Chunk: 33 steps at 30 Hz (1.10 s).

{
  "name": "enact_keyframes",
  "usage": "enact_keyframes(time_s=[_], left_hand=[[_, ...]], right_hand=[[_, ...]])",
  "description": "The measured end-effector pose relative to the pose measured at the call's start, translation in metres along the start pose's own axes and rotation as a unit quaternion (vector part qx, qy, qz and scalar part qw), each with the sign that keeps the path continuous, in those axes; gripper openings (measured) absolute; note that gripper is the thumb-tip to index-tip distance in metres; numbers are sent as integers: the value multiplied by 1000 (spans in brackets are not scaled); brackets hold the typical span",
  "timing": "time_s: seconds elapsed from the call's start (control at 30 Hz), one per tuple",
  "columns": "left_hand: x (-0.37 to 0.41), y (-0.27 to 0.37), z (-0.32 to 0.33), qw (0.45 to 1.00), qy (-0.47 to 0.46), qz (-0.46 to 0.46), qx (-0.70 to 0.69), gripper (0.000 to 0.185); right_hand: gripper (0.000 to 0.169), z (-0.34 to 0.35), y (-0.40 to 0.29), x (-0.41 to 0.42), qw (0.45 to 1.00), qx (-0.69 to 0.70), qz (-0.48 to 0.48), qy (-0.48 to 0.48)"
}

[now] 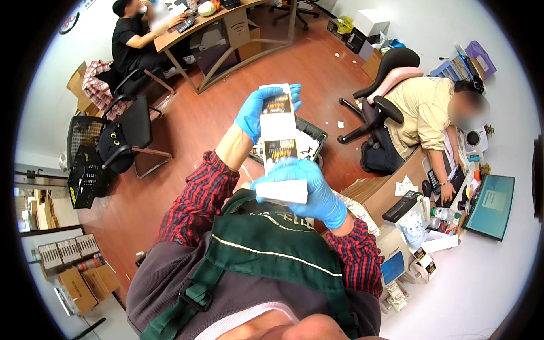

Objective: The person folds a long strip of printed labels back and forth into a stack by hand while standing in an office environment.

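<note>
Both hands wear blue disposable gloves and hold a strip of white labels [276, 126] with dark printed blocks, stretched between them in front of my green apron [272, 246]. My left hand [250, 111] grips the far part of the strip, its fingers around both edges. Closer to my chest, my right hand [310, 187] is closed on the near part, where a white folded end or stack of the labels [282, 191] sticks out past the fingers. A dark green plastic crate [316, 131] with white pieces in it stands beyond and below the hands, partly hidden by them.
At the right, a desk [382, 191] carries a label printer [391, 255], a monitor [491, 208] and bottles; a person in a beige shirt [425, 110] sits there. Another person in black [136, 46] sits at the far desk [212, 29]. Black chairs [138, 123] stand at the left.
</note>
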<state>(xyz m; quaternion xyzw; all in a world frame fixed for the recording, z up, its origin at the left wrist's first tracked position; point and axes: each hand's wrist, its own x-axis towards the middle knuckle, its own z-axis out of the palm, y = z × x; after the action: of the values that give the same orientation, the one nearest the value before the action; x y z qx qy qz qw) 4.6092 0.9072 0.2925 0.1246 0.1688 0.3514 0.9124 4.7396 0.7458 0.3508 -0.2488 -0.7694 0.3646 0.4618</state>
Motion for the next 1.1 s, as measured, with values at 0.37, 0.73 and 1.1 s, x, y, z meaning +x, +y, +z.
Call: enact_keyframes(time_s=[0.37, 0.73, 1.1], left_hand=[[50, 89, -126, 960, 158, 223, -62, 33], [-2, 199, -190, 930, 112, 296, -185, 38], [-36, 103, 8, 942, -60, 268, 194, 21]], right_hand=[[18, -108, -96, -155, 989, -11, 139, 43], [16, -195, -145, -193, 870, -313, 273, 264], [46, -47, 131, -133, 897, -40, 440, -35]])
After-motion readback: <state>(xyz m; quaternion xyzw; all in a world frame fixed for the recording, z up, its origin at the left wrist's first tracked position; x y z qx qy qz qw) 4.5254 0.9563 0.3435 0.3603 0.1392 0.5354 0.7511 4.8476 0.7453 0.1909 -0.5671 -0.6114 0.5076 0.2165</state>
